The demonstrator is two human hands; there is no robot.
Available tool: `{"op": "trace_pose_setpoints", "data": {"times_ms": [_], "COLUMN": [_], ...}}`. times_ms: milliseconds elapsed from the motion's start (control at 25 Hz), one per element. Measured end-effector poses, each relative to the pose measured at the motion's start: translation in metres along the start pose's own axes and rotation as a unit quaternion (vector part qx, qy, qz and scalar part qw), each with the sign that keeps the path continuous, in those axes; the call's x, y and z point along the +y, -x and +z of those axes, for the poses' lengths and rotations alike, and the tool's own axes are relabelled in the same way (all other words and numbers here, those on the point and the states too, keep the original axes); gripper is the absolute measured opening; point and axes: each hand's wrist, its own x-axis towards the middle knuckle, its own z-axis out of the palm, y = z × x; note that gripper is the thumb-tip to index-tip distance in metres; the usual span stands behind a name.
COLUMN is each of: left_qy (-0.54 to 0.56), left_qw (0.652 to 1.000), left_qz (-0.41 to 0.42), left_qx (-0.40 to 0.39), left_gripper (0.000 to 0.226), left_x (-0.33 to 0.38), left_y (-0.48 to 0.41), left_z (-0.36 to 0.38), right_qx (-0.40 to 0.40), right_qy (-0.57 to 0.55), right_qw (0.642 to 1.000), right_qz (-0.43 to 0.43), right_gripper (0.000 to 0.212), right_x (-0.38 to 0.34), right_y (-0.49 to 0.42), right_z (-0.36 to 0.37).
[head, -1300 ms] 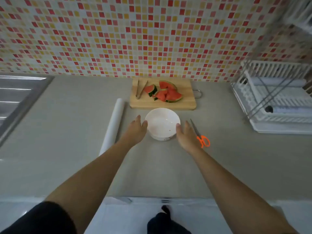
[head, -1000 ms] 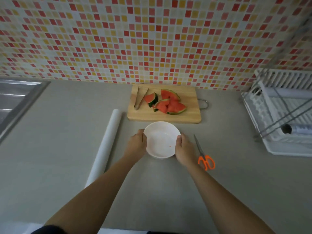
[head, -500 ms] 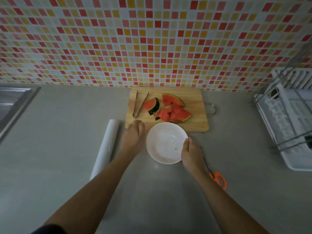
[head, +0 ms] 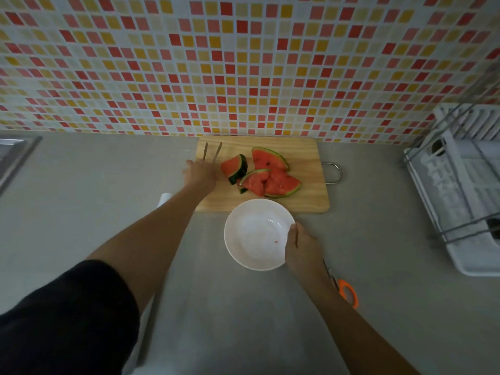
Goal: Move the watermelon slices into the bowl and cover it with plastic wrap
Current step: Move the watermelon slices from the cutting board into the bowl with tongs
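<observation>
Several red watermelon slices (head: pixel 266 175) lie on a wooden cutting board (head: pixel 305 158) by the tiled wall. Just in front of the board stands a white bowl (head: pixel 251 239), holding only a tiny red speck. My right hand (head: pixel 301 246) grips its right rim, thumb over the edge. My left hand (head: pixel 201 171), blurred, lies over the near end of the metal tongs (head: pixel 212 151) at the board's left side; I cannot tell if its fingers are closed on them. My left arm hides most of the plastic wrap roll (head: pixel 164 199).
Orange-handled scissors (head: pixel 349 292) lie on the grey counter just right of my right wrist. A white dish rack (head: pixel 460 185) fills the right edge. A steel sink (head: pixel 10 155) sits at the far left. The board's metal loop handle (head: pixel 334 173) points right.
My left hand left the bowl and moved up and left onto the tongs on the board. My right hand stayed on the bowl's rim. The view has come closer.
</observation>
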Motion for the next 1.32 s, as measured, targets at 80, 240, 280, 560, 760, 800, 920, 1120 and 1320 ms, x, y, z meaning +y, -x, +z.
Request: {"op": "trace_pose_setpoints", "data": {"times_ms": [80,240,280,560,760,800,920,1120,1320], "left_qy": [0.146,0.174,0.123,0.129,0.199,0.212,0.252,0.285,0.348], "left_qw": [0.988,0.967,0.970,0.960,0.954,0.951,0.938,0.922,0.903], "left_qz": [0.038,0.153,0.171,0.169,0.137,0.131,0.118,0.107,0.139], "left_qx": [0.012,-0.103,-0.122,-0.182,-0.179,-0.182,-0.205,-0.240,-0.209], "left_gripper": [0.034,0.038,0.039,0.037,0.024,0.025,0.030,0.025,0.029], "left_x": [-0.008,-0.036,-0.041,-0.046,-0.047,-0.047,-0.043,-0.022,-0.036], "left_y": [0.003,0.028,0.033,0.040,0.039,0.039,0.044,0.049,0.042], "left_z": [-0.016,-0.052,-0.056,-0.045,-0.049,-0.051,-0.053,-0.039,-0.057], "right_qx": [0.000,-0.009,-0.011,-0.024,-0.021,-0.019,-0.017,-0.021,-0.023], "right_qy": [0.001,0.000,0.000,0.007,0.003,0.002,0.012,0.005,-0.023], "right_qw": [1.000,1.000,1.000,1.000,1.000,1.000,1.000,1.000,0.999], "right_qz": [-0.001,-0.004,-0.005,-0.004,-0.007,-0.007,-0.006,-0.004,0.012], "right_gripper": [0.030,0.031,0.031,0.034,0.034,0.034,0.035,0.034,0.033], "right_x": [0.000,0.000,-0.001,-0.005,-0.004,-0.004,-0.004,-0.003,-0.001], "right_y": [0.001,0.002,0.002,0.002,0.002,0.002,0.002,0.001,0.002], "right_z": [-0.001,-0.003,-0.004,-0.006,-0.006,-0.006,-0.006,-0.004,-0.004]}}
